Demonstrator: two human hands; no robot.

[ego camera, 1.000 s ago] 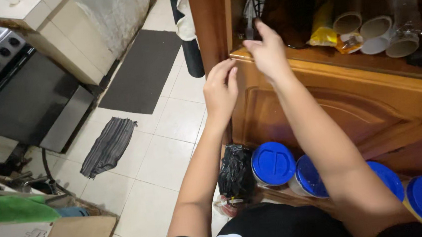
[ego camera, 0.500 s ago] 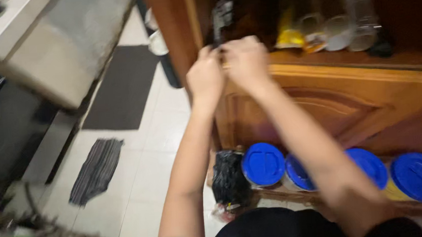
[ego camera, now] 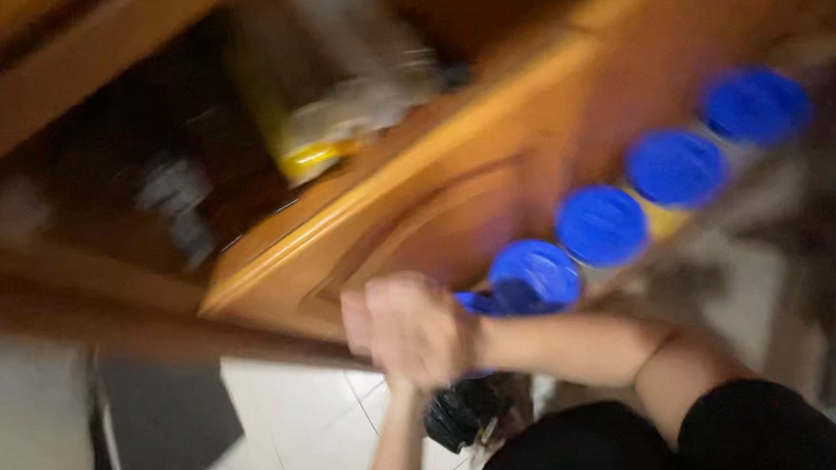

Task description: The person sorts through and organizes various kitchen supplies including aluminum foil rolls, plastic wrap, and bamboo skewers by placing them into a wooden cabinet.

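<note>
Hands (ego camera: 411, 330) are dropping from the shelf, now meeting before the cabinet door (ego camera: 438, 233).
Four blue lids (ego camera: 601, 226) are lining the right; the blur is hiding their grip.

A blurred wooden cabinet (ego camera: 455, 202) with a carved panel door fills the middle, its dim open shelf (ego camera: 137, 207) at far left. Near left, a white tiled floor (ego camera: 304, 433) carries a dark mat (ego camera: 170, 434).
</note>
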